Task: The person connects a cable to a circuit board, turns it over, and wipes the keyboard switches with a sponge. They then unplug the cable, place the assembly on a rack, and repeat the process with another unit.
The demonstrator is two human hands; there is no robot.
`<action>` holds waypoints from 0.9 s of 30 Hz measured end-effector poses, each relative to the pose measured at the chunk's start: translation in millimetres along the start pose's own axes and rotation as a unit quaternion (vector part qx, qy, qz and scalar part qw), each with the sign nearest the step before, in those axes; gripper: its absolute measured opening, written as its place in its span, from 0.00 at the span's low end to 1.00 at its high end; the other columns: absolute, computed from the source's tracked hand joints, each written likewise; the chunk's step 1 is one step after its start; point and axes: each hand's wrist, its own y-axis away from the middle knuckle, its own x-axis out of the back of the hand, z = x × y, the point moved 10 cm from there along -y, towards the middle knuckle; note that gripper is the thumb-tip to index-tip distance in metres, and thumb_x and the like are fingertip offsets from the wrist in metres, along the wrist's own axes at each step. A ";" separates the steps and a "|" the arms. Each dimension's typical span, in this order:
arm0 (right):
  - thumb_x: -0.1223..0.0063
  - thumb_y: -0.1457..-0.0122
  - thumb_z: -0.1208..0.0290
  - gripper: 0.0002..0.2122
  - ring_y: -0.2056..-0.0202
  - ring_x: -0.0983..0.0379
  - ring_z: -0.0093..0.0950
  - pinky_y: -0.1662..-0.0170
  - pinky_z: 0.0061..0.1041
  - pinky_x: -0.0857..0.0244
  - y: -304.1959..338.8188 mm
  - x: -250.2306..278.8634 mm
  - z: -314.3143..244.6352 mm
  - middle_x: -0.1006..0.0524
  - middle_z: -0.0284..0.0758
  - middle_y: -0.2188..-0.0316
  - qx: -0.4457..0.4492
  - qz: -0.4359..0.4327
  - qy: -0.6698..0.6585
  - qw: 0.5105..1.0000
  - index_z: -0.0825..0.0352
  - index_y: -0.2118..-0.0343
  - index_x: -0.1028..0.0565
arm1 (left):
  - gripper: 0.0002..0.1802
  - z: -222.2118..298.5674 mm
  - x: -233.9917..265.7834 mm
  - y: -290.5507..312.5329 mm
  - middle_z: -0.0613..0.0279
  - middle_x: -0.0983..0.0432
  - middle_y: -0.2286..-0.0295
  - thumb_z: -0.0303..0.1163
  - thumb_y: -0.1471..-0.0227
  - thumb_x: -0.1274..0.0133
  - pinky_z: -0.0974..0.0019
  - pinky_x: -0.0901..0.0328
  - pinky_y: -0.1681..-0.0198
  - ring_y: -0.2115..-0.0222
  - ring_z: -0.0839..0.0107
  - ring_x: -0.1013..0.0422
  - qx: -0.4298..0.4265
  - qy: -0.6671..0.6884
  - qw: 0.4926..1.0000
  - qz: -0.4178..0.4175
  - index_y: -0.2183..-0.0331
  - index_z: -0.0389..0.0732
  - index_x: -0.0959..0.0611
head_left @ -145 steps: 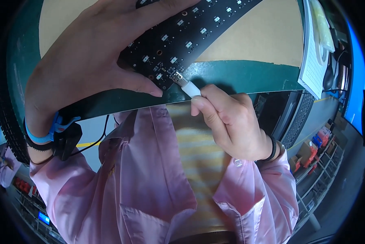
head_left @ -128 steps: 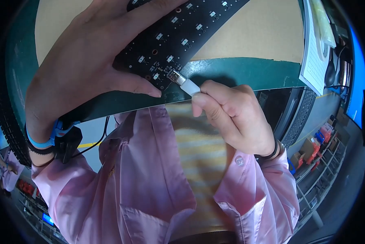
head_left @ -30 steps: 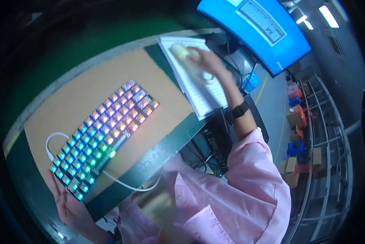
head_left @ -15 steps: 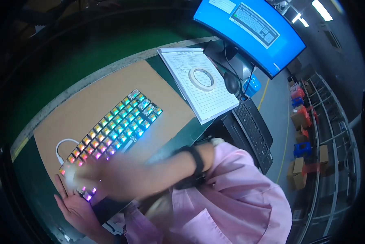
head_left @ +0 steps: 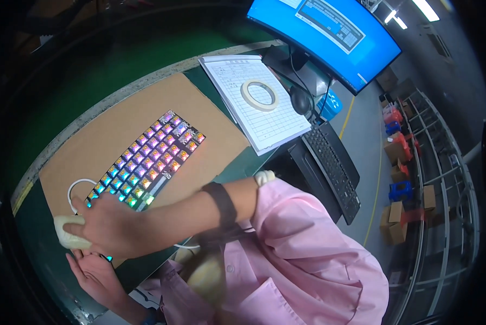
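A small keyboard without keycaps (head_left: 140, 157) lies slanted, its bare switches lit in several colours. My right hand (head_left: 107, 225) reaches across its near-left end, covering that part. The fingers close around a pale cream, rounded block (head_left: 69, 232) at the keyboard's left corner; its exact kind is unclear. Just below, my left hand (head_left: 94, 273) lies with its fingers stretched out at the keyboard's near-left edge, fingertips partly hidden under the block and right hand. A white cable (head_left: 75, 187) loops from the keyboard's left side.
Brown cardboard (head_left: 107, 130) lies under the keyboard on a green table. Beyond it are a paper pad (head_left: 275, 130) with a tape roll (head_left: 259, 107), a mouse (head_left: 300, 101), a black keyboard (head_left: 332, 162) and a monitor (head_left: 329, 32). Shelving with boxes (head_left: 397, 227) stands at right.
My right hand has swept left with the cream block to the keyboard's left corner. The key lights have changed colour, and many keys on the monitor's keyboard diagram have turned blue.
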 end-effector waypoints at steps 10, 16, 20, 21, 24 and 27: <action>0.48 0.53 0.58 0.20 0.69 0.29 0.35 0.66 0.32 0.36 153.6 126.3 226.8 0.29 0.39 0.70 -0.449 -0.014 0.212 0.868 0.53 0.55 0.30 | 0.29 4.1 -5.9 -2.9 0.45 0.57 0.45 0.39 0.43 0.71 0.55 0.60 0.42 0.44 0.57 0.57 0.016 -0.005 1.000 0.015 0.44 0.36 0.54; 0.46 0.55 0.61 0.20 0.71 0.29 0.36 0.68 0.29 0.35 129.0 122.4 132.6 0.29 0.38 0.72 -0.229 0.189 0.048 0.954 0.56 0.56 0.29 | 0.29 -1.7 -2.3 -7.9 0.45 0.58 0.44 0.40 0.43 0.71 0.56 0.60 0.42 0.43 0.57 0.57 0.009 -0.017 1.000 0.016 0.44 0.36 0.54; 0.45 0.55 0.62 0.19 0.71 0.29 0.35 0.69 0.29 0.36 183.2 114.1 176.5 0.29 0.39 0.72 -0.306 0.098 0.046 0.946 0.57 0.57 0.29 | 0.29 -10.6 -9.4 6.2 0.46 0.59 0.44 0.41 0.43 0.71 0.55 0.59 0.43 0.43 0.57 0.57 0.000 -0.025 0.999 0.031 0.44 0.36 0.53; 0.45 0.54 0.62 0.19 0.71 0.29 0.35 0.68 0.29 0.36 207.7 134.5 200.9 0.28 0.39 0.72 -0.372 0.114 0.091 0.917 0.56 0.57 0.28 | 0.29 -12.2 -12.5 9.7 0.47 0.59 0.44 0.41 0.43 0.71 0.55 0.59 0.43 0.43 0.57 0.57 0.000 -0.026 0.999 0.032 0.44 0.36 0.53; 0.45 0.54 0.63 0.17 0.72 0.29 0.34 0.67 0.29 0.36 224.4 163.7 236.3 0.28 0.38 0.73 -0.399 0.144 0.151 0.893 0.55 0.58 0.28 | 0.29 -12.6 -15.3 18.6 0.47 0.59 0.44 0.41 0.43 0.71 0.55 0.58 0.43 0.43 0.58 0.58 -0.002 -0.027 0.999 0.040 0.44 0.36 0.52; 0.46 0.56 0.68 0.15 0.69 0.30 0.39 0.67 0.31 0.36 201.8 153.9 261.7 0.29 0.41 0.67 -0.396 0.131 0.174 0.892 0.57 0.61 0.27 | 0.29 -3.2 -4.2 16.1 0.48 0.58 0.44 0.40 0.43 0.71 0.54 0.58 0.43 0.43 0.58 0.58 -0.010 -0.027 0.998 0.058 0.44 0.36 0.52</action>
